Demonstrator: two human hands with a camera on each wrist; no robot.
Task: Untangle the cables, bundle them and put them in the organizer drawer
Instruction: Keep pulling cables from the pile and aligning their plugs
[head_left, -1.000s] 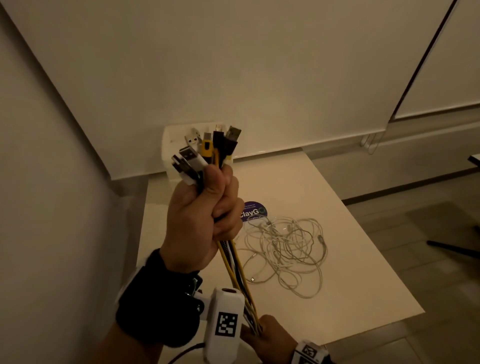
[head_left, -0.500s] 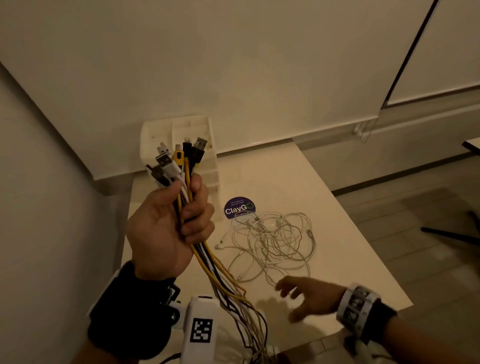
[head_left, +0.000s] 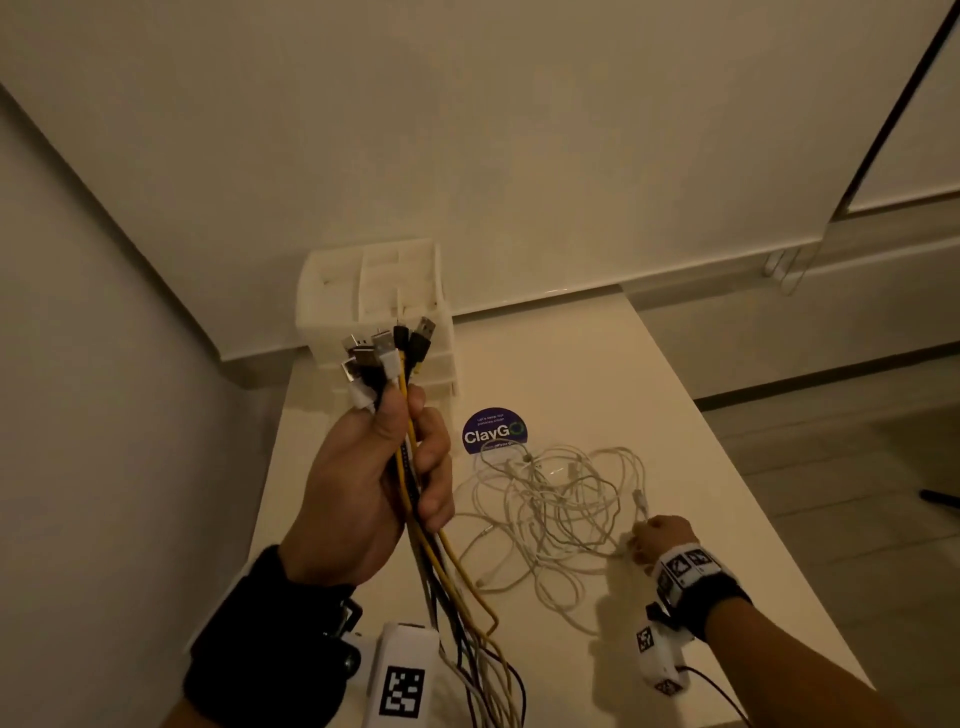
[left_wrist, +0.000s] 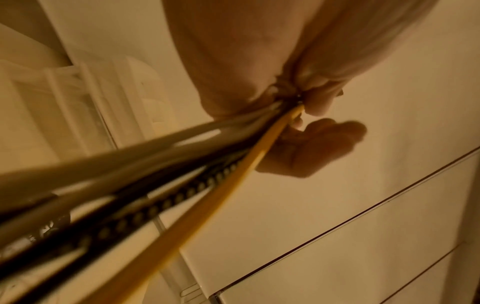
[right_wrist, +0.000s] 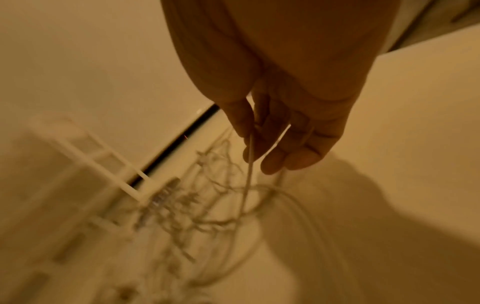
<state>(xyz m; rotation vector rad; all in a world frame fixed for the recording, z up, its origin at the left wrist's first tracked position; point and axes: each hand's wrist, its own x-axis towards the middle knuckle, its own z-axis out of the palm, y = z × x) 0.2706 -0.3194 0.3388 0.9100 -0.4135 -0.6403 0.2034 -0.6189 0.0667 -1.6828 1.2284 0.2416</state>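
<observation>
The person's left hand (head_left: 374, 483) is clenching a bundle of yellow, black and white USB cables (head_left: 410, 467) in the left centre of the head view, fingers (head_left: 434, 457) curled round the cords with the thumb pressing along them. The metal plugs (head_left: 389, 345) are sticking up above the fist, and the cords are trailing down toward the bottom edge of the frame, past a white marker-printed camera block on the black wrist strap. In the left wrist view the same cables (left_wrist: 155, 185) are running out from between the curled fingers toward the lower left. The right hand (head_left: 662, 538) is sitting in the lower right of the head view at the edge of a loose tangle of thin white cables (head_left: 550, 504) lying on the white desk (head_left: 701, 457). In the right wrist view its fingers (right_wrist: 298, 148) are pinching a strand of that tangle (right_wrist: 249, 164), which is hanging down to the heap below. A white plastic organizer with open compartments and stacked drawers (head_left: 374, 291) is standing at the back of the desk against the wall, just behind the held plugs. A round dark blue sticker reading ClayGo (head_left: 493, 431) is lying on the desk between the organizer and the white tangle.
</observation>
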